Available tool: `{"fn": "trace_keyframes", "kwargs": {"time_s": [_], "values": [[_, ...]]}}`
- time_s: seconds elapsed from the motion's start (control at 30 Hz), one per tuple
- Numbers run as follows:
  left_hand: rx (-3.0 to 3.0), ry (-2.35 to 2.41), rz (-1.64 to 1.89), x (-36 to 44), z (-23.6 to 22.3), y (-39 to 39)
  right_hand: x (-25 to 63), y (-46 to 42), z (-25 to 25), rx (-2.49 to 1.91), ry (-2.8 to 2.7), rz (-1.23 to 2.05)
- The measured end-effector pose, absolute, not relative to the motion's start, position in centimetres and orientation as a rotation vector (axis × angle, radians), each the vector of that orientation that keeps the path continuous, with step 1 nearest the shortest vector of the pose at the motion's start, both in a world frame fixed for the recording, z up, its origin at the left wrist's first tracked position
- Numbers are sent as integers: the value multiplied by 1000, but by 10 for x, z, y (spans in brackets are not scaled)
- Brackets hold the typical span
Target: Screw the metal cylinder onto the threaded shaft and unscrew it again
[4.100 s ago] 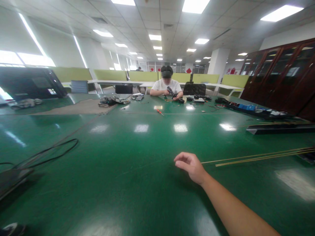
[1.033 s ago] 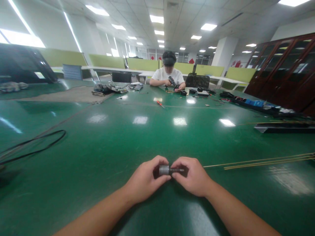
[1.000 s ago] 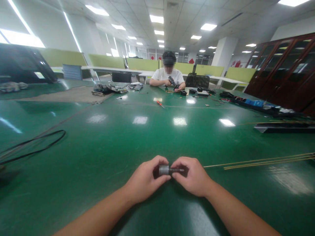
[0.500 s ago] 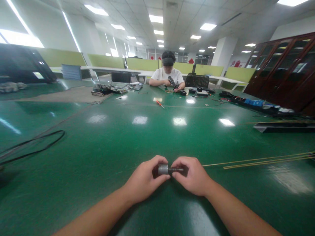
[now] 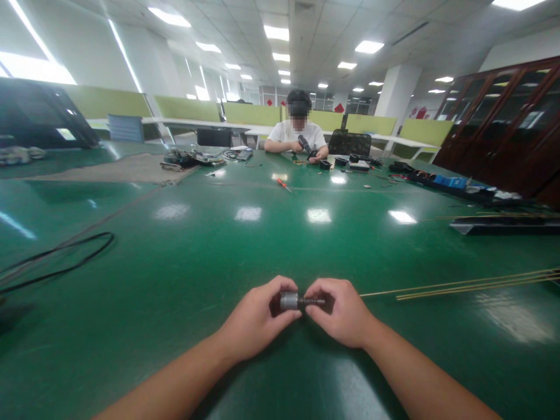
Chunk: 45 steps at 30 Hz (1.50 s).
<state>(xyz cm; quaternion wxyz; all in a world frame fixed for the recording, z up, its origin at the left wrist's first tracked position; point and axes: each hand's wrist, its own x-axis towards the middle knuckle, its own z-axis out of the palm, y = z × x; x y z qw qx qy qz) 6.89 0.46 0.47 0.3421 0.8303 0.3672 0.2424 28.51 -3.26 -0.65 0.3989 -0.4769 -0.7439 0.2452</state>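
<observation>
On my head feed, the left hand [image 5: 258, 319] had its thumb and fingers curled in a pinch around the grey barrel of a hole-saw-like metal bit [image 5: 289, 301], held low in front of the wearer. The right hand [image 5: 339, 312] was cupped around the dark shank, thumb and forefinger near its collar; I could not tell whether they pressed on it. Progress: the bit was in hand, barrel and shank in line; I could not make out whether it was one piece or two. It was fitted to no other tool, and neither hand had let it go; I judged this a handling stage. Thin brass-coloured rods [image 5: 472, 283] lay just beyond the right wrist on the glossy green table [image 5: 227, 245], a black cable [image 5: 98, 238] looped at the left. Farther right was a black channel [image 5: 503, 226]; mid-table, a red-handled screwdriver [image 5: 284, 185]. Across the table sat a co-worker in white [image 5: 315, 134], with a power drill [image 5: 303, 143] among small parts. Behind stood yellow-green partitions [image 5: 251, 112] and dark wooden cabinets [image 5: 503, 122] under ceiling panel lights [image 5: 276, 32].
</observation>
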Motion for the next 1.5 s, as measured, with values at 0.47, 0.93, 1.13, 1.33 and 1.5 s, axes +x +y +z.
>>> {"fn": "trace_keyframes", "kwargs": {"time_s": [0.47, 0.93, 1.13, 1.33, 1.5], "values": [[2165, 963, 643, 69, 5, 5, 286, -33, -7, -1230, -1879, 636], [2175, 974, 623, 69, 5, 5, 286, -33, -7, -1239, -1885, 631], [2154, 958, 629, 69, 5, 5, 286, -33, -6, -1243, -1887, 630], [2151, 957, 649, 69, 2, 6, 287, -33, -6, -1247, -1879, 629], [2149, 956, 645, 68, 1, 6, 287, -32, -7, -1249, -1876, 634]]}}
